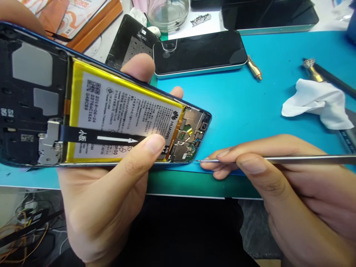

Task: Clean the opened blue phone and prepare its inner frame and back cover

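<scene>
My left hand [111,200] is closed around an opened phone [30,89] with its back cover off. The thumb presses on the yellow-edged Huawei battery [133,107], beside a black flex cable [91,135] with a white arrow. Fingertips show past the far edge. At the phone's right end, the circuit board [182,150] and camera are exposed. My right hand [267,170] pinches slim metal tweezers [300,160], their fine tip just right of the phone's lower right corner, apparently not touching it. Part of a finger or hand [19,15] shows at top left; I cannot tell whose.
A second phone [200,52] lies face up on the blue mat [272,74], by a black back panel [133,40]. A brass tip [254,68], a crumpled white tissue [317,100], a glass jar [168,15] and a larger dark device [269,15] lie around. Cables [27,226] hang lower left.
</scene>
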`<state>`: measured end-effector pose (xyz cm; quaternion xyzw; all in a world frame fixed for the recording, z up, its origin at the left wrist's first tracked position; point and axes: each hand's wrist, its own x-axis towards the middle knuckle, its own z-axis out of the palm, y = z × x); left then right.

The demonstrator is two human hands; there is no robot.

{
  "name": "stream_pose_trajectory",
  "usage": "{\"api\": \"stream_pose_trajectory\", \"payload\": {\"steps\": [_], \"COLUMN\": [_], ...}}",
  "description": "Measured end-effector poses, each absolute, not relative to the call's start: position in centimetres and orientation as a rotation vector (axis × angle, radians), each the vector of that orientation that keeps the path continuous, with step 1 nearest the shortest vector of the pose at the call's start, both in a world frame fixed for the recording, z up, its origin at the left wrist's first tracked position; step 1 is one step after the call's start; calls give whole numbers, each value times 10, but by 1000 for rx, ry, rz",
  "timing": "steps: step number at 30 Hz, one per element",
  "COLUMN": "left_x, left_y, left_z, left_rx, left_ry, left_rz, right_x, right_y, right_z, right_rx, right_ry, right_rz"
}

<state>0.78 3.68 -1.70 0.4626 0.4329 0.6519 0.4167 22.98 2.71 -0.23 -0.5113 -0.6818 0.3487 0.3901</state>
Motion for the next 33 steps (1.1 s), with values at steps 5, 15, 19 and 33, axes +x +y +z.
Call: {"api": "stream_pose_trajectory", "payload": {"steps": [5,15,19,33], "left_x": [25,33,37,54], "left_y": [15,1,4,25], "left_z": [-22,-15,-16,-16], "left_rx": [1073,956,979,1098], "left_ry": [1143,1362,1296,1195], "left_rz": [1671,1670,1685,1839], "right_x": [231,232,232,220], "right_y": [27,22,22,34], "right_z": [-4,-4,-5,-2], "right_rx": [-1269,-1343,-1313,-1218], "right_ry": [-1783,-1873,-1869,-1714], "right_rz": [886,801,836,843]}}
